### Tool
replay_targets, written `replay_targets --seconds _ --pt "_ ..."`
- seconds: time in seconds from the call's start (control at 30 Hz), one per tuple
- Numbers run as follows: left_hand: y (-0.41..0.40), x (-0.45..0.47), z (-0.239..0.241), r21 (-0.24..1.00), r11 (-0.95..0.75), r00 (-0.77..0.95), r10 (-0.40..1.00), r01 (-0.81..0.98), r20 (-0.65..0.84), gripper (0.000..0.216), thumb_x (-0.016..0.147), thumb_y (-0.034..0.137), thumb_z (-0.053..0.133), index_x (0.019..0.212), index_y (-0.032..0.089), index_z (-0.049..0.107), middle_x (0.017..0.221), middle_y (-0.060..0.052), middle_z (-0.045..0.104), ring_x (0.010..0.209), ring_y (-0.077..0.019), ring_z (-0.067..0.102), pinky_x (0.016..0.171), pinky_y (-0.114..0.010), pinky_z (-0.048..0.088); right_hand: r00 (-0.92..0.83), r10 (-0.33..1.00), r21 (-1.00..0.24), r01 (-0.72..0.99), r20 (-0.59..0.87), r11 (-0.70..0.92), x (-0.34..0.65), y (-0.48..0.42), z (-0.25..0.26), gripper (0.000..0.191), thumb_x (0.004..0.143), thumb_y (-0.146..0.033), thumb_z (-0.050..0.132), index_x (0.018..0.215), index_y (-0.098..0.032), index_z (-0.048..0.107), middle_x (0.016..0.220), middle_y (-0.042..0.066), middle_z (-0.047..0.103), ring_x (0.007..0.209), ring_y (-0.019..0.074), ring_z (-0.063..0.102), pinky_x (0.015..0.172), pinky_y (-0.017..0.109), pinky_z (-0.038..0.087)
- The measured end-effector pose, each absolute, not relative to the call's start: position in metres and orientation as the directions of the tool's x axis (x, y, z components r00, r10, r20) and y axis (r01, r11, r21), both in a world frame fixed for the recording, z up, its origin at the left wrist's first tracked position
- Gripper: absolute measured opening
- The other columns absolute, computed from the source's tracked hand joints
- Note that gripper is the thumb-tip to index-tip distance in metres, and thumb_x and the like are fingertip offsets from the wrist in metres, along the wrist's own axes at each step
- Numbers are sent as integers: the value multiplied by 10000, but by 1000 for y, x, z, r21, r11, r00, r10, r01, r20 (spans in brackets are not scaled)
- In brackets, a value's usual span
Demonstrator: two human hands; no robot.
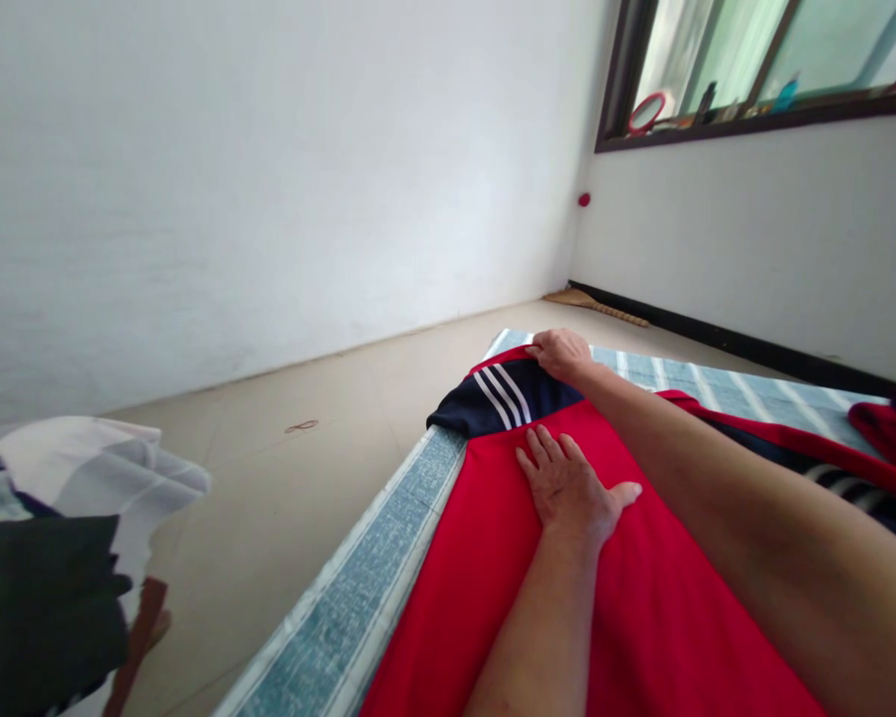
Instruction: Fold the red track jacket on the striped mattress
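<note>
Underneath everything lies a blue striped mat (358, 588), spread on the pale floor (291, 498) with its far corner towards the angle of the two walls. A red shirt (642, 617) covers most of the mat's right part, reaching from the near edge up to that far corner. Its navy sleeve (493, 398), with three white stripes, is turned across the top of the red cloth and ends at the mat's left edge. The right hand (561, 355) sits on the sleeve's far end at the corner, fingers curled down over the cloth; whether they pinch it or only press it cannot be told. The left hand (571, 488) lies released and flat, palm down, fingers spread on the red cloth just below the sleeve. To lay the sleeve well, I judge the flat palm should pin the body of the shirt so it does not creep, while the other hand draws the sleeve taut and straight along the fold, so that no wrinkle is trapped under it. No basket, box or bag shows. A loose pile of clothes (60, 558), white, striped and dark, lies off the mat at the lower left, and a window ledge (754, 118) carries a few small things too far off to make out.
</note>
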State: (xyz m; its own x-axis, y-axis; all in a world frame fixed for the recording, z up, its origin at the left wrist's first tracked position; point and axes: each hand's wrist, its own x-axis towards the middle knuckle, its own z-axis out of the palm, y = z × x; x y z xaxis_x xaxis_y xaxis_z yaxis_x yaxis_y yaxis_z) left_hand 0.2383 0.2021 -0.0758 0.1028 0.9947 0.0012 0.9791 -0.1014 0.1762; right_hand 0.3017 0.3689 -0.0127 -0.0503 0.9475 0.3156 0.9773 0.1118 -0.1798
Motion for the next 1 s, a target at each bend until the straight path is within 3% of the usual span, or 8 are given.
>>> replay_targets --seconds 0.17,0.27,0.4,0.5,0.6,0.7,0.83,1.0 --pt "208 238 -86 198 -118 120 993 973 0 907 731 685 420 1415 103 296 1501 -223 165 1389 -358 84 1088 -558 75 -8 937 -144 988 350 62 308 358 -23 323 937 -275 357 1152 -205 588 1096 122 629 1000 256 564 757 316 400" --pt "209 238 -88 227 -122 125 992 966 0 979 698 750 383 1422 99 284 1503 -221 160 1392 -357 52 1091 -557 52 -69 954 -122 987 292 108 318 343 -37 295 941 -258 372 1114 -209 606 1065 102 637 996 246 568 778 325 412" --pt "207 238 -83 238 -125 126 992 963 14 1005 702 784 306 1416 77 297 1500 -224 161 1394 -349 51 1099 -543 45 -187 966 -119 970 177 210 327 327 -61 211 909 -332 522 1018 -177 614 1046 53 620 954 192 575 826 363 440" --pt "207 237 -81 234 -132 132 991 963 14 1004 713 786 274 1414 68 303 1499 -226 165 1394 -350 61 1097 -550 54 -180 967 -141 968 179 207 327 321 -69 233 924 -341 504 1060 -174 592 1085 52 598 965 184 568 841 378 446" --pt "207 237 -81 232 -123 125 992 965 5 1042 685 820 290 1415 75 302 1498 -223 170 1393 -355 53 1096 -553 65 -90 971 -164 978 223 129 333 321 -69 227 946 -284 447 1113 -201 578 1152 57 574 1062 190 527 886 353 418" --pt "208 238 -81 224 -122 123 992 967 10 1082 650 849 324 1423 93 286 1504 -210 161 1391 -363 49 1096 -553 68 59 973 -193 981 222 -16 351 328 -65 253 935 -321 484 1138 -190 559 1207 73 537 1087 218 512 915 428 413" --pt "208 238 -81 208 -110 113 994 972 -5 1102 626 858 365 1428 108 275 1510 -200 148 1392 -362 41 1095 -556 69 203 975 -267 948 87 -174 379 344 -64 273 908 -359 546 1115 -183 567 1128 62 572 948 193 581 805 386 492" --pt "209 238 -83 204 -106 110 994 973 -9 1104 619 861 356 1430 117 272 1513 -196 141 1393 -359 45 1094 -560 63 226 974 -362 907 -10 -214 393 357 -64 285 899 -363 559 1108 -169 571 1099 51 582 921 196 591 773 372 505"
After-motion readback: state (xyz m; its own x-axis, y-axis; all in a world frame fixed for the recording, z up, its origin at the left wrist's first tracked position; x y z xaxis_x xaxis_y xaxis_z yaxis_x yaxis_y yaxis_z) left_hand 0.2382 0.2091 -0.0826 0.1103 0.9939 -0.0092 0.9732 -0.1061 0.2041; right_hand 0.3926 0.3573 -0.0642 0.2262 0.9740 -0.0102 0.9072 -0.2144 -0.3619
